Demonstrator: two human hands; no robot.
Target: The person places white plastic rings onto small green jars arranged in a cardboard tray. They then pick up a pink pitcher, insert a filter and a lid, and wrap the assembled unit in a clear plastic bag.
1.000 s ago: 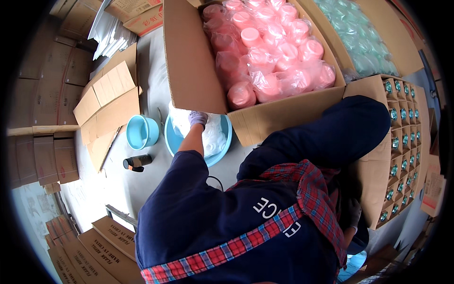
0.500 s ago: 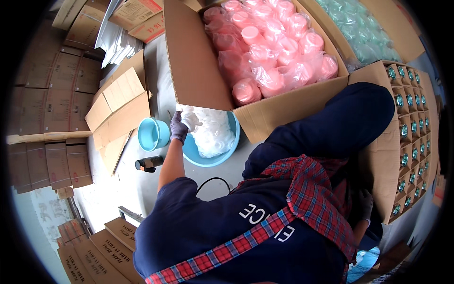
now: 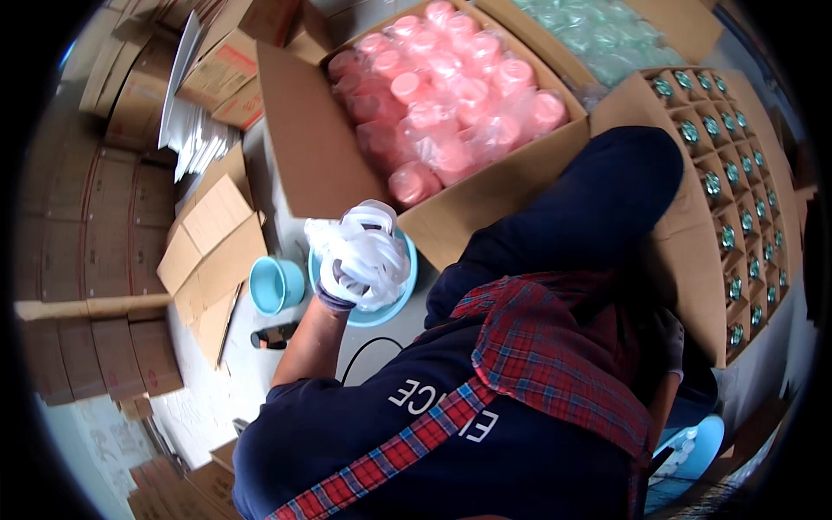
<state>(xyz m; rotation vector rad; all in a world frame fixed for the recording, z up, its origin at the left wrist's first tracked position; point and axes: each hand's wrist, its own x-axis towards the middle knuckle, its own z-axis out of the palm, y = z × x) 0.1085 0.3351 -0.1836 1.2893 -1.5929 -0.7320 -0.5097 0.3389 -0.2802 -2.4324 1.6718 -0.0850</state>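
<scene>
My left hand (image 3: 335,297), in a grey-purple glove, is closed on a bunch of white plastic rings (image 3: 362,253). It lifts them above a light blue basin (image 3: 409,276) on the floor, and the bunch hides most of the basin's inside. Beyond the bunch stands an open carton (image 3: 498,206) packed with pink, round-capped containers (image 3: 433,113) in clear bags. My right hand (image 3: 669,338), gloved in a pale colour, is low beside my leg, close to the divided carton (image 3: 620,108). Shadow and clothing partly hide its fingers.
Round shiny teal pieces (image 3: 711,183) fill the divided carton's cells. Left of the basin are a small blue bucket (image 3: 269,286), a dark cylindrical object (image 3: 273,336) and flattened cardboard (image 3: 217,208). Stacked cartons (image 3: 108,204) line the left side. Bagged green items (image 3: 598,35) lie behind.
My left hand has raised the white rings out of the basin and nearer to me. The view has shifted, and the right hand stays low by my leg.
</scene>
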